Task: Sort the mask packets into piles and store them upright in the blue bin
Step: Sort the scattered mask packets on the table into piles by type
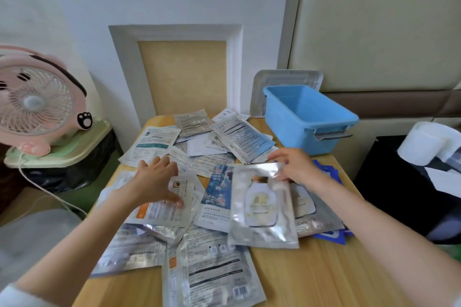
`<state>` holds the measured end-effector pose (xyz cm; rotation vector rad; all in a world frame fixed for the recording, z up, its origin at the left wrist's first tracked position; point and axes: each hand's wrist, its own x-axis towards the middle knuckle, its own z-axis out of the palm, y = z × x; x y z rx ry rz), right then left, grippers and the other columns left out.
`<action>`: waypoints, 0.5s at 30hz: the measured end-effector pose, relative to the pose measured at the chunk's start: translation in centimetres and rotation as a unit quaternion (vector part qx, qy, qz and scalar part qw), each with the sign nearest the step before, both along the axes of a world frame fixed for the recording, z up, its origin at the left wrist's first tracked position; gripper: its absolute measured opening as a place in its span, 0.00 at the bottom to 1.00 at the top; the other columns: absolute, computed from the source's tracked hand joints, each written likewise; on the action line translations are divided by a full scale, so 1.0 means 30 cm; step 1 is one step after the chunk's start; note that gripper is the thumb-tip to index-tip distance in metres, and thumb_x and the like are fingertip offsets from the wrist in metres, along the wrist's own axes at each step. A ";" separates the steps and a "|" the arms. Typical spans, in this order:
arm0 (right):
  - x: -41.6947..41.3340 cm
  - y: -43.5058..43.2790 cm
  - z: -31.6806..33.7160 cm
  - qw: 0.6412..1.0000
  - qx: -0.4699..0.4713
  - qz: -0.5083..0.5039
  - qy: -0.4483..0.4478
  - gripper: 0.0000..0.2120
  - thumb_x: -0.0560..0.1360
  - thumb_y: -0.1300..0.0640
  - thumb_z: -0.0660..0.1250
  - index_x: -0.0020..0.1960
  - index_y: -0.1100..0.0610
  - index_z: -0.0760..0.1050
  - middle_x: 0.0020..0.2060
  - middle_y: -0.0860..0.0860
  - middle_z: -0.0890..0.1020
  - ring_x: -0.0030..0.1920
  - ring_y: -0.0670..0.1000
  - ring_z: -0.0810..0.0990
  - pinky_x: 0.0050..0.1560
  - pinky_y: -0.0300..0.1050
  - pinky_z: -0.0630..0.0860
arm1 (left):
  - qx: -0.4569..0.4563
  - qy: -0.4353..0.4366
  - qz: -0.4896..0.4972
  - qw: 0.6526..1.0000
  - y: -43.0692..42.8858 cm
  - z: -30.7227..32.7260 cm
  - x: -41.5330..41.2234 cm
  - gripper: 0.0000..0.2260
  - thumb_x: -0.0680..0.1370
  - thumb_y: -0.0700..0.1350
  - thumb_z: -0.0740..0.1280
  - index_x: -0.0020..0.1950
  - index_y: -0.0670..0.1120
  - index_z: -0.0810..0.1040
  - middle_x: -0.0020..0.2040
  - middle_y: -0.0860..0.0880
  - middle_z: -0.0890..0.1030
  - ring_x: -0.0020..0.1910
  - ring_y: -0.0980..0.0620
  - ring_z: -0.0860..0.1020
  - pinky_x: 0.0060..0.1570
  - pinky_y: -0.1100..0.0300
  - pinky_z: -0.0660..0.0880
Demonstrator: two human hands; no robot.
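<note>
Several mask packets lie scattered over a small wooden table (324, 269). My left hand (156, 179) is spread flat, fingers straight, pressing on a white packet with an orange patch (159, 214). My right hand (294, 166) pinches the top edge of a silver packet with a bottle picture (262, 209), which lies over another silver packet (314, 217) and some dark blue packets (331, 235). The blue bin (306, 119) stands at the table's back right, with nothing visible inside it.
A pink fan (35, 104) stands on a green stand at the left, its cord hanging down. A grey tray (287, 80) leans on the wall behind the bin. A white paper roll (429, 142) sits on a dark surface at the right.
</note>
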<state>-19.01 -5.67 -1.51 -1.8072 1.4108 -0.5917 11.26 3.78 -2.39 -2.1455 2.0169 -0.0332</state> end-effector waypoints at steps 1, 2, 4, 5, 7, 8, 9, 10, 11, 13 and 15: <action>-0.036 -0.013 0.026 0.999 0.011 -0.017 -0.024 0.20 0.66 0.77 0.68 0.55 0.61 0.79 0.43 0.52 0.77 0.39 0.47 0.76 0.32 0.33 0.75 | 0.002 0.001 -0.003 1.000 -0.002 -0.002 0.008 0.31 0.65 0.67 0.68 0.62 0.53 0.69 0.59 0.54 0.70 0.59 0.52 0.67 0.61 0.53 0.62; -0.075 -0.030 0.049 0.999 0.013 -0.035 -0.030 0.19 0.68 0.77 0.67 0.54 0.62 0.79 0.42 0.53 0.75 0.37 0.47 0.75 0.28 0.31 0.74 | 0.002 0.009 -0.005 1.000 -0.004 -0.003 0.015 0.29 0.65 0.67 0.68 0.60 0.53 0.70 0.58 0.55 0.72 0.58 0.53 0.67 0.60 0.54 0.61; -0.147 -0.062 0.063 0.997 -0.021 -0.062 0.027 0.18 0.68 0.76 0.68 0.54 0.61 0.79 0.44 0.54 0.76 0.39 0.49 0.76 0.30 0.32 0.72 | -0.015 0.039 -0.011 0.999 -0.011 -0.002 0.031 0.21 0.68 0.64 0.68 0.54 0.54 0.72 0.53 0.56 0.74 0.55 0.53 0.68 0.56 0.55 0.60; -0.171 -0.070 0.056 0.993 -0.052 -0.061 0.083 0.18 0.67 0.75 0.69 0.54 0.60 0.79 0.46 0.55 0.78 0.42 0.51 0.76 0.35 0.35 0.73 | -0.035 0.060 -0.011 0.998 -0.015 0.003 0.034 0.16 0.70 0.61 0.69 0.50 0.53 0.73 0.50 0.56 0.75 0.52 0.53 0.68 0.54 0.56 0.61; -0.182 -0.055 0.016 0.964 -0.132 -0.031 0.229 0.20 0.68 0.72 0.69 0.56 0.56 0.78 0.53 0.55 0.79 0.51 0.53 0.77 0.48 0.43 0.74 | -0.118 0.138 0.011 0.983 -0.019 0.017 0.031 0.10 0.72 0.53 0.70 0.45 0.50 0.74 0.46 0.52 0.77 0.47 0.51 0.72 0.46 0.57 0.64; -0.170 -0.037 -0.001 0.943 -0.183 -0.015 0.277 0.20 0.69 0.71 0.67 0.58 0.55 0.77 0.55 0.54 0.78 0.55 0.53 0.75 0.53 0.45 0.73 | -0.181 0.199 0.033 0.963 -0.016 0.029 0.023 0.07 0.73 0.49 0.71 0.43 0.48 0.74 0.44 0.50 0.78 0.45 0.48 0.74 0.42 0.58 0.65; -0.147 -0.014 -0.008 0.930 -0.237 -0.003 0.280 0.20 0.71 0.70 0.66 0.60 0.55 0.76 0.55 0.53 0.77 0.57 0.54 0.74 0.56 0.46 0.72 | -0.254 0.271 0.053 0.927 -0.011 0.043 0.010 0.06 0.74 0.45 0.70 0.41 0.48 0.74 0.40 0.49 0.77 0.41 0.47 0.74 0.39 0.58 0.66; -0.116 0.008 -0.003 0.930 -0.268 0.013 0.250 0.17 0.73 0.68 0.66 0.60 0.56 0.76 0.55 0.53 0.77 0.57 0.53 0.74 0.57 0.45 0.71 | -0.333 0.343 0.052 0.877 -0.002 0.066 -0.010 0.07 0.75 0.41 0.68 0.39 0.48 0.73 0.37 0.50 0.77 0.38 0.49 0.74 0.37 0.58 0.67; -0.079 0.034 0.014 0.952 -0.251 0.031 0.171 0.13 0.75 0.64 0.66 0.60 0.57 0.76 0.53 0.53 0.79 0.55 0.52 0.76 0.57 0.44 0.72 | -0.404 0.416 0.027 0.814 0.007 0.092 -0.033 0.10 0.75 0.37 0.67 0.38 0.48 0.71 0.34 0.53 0.76 0.35 0.52 0.73 0.37 0.59 0.69; 0.001 0.086 0.071 0.995 -0.047 0.069 -0.053 0.12 0.79 0.54 0.62 0.58 0.58 0.77 0.49 0.57 0.83 0.48 0.54 0.81 0.55 0.49 0.77 | -0.459 0.578 -0.057 0.672 0.029 0.158 -0.099 0.12 0.74 0.34 0.66 0.37 0.48 0.70 0.33 0.55 0.76 0.35 0.59 0.74 0.40 0.65 0.70; 0.047 0.092 0.098 0.962 0.146 0.088 -0.212 0.21 0.80 0.45 0.54 0.58 0.59 0.76 0.48 0.61 0.84 0.48 0.59 0.83 0.51 0.53 0.79 | -0.387 0.685 -0.124 0.605 0.046 0.193 -0.163 0.09 0.73 0.31 0.66 0.38 0.44 0.72 0.39 0.51 0.82 0.43 0.55 0.81 0.47 0.63 0.75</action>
